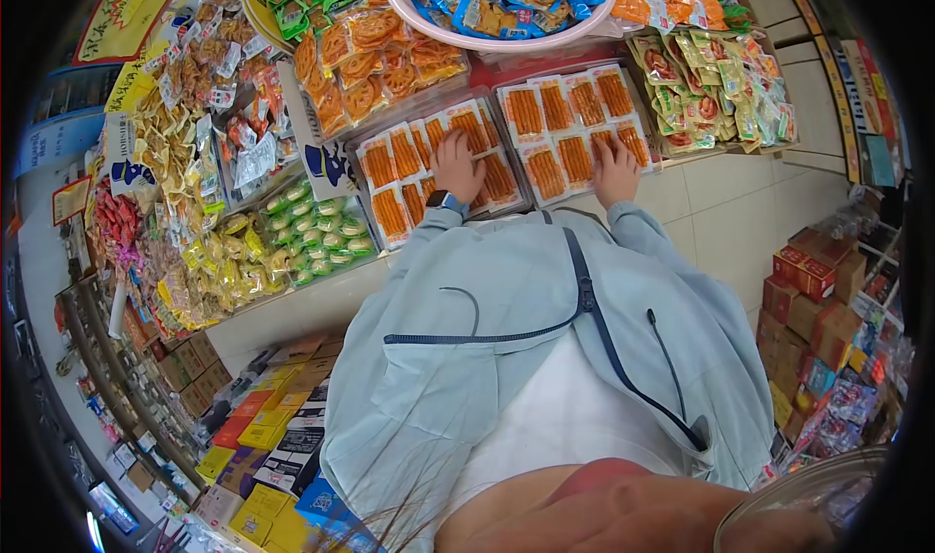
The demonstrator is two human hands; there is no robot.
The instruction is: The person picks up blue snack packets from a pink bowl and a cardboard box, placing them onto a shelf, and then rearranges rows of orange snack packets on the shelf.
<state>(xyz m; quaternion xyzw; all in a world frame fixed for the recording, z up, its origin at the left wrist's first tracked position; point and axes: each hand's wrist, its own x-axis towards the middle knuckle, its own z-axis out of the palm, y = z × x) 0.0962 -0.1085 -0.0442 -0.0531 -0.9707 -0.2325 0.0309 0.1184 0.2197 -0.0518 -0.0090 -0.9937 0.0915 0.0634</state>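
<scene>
My left hand [456, 166] lies flat, fingers spread, on a clear tray of orange snack packets [399, 178]. A dark watch sits on that wrist. My right hand [616, 168] rests palm down on the neighbouring tray of the same orange packets [560, 129]. Neither hand grips a packet. Pale blue jacket sleeves cover both arms, and my open jacket fills the middle of the view.
A pink bowl of blue packets [506, 27] stands behind the trays. Green packets [317, 227] lie to the left, mixed green and red ones [711, 90] to the right. Stacked boxes [813, 290] stand on the floor at right, yellow boxes [258, 426] at lower left.
</scene>
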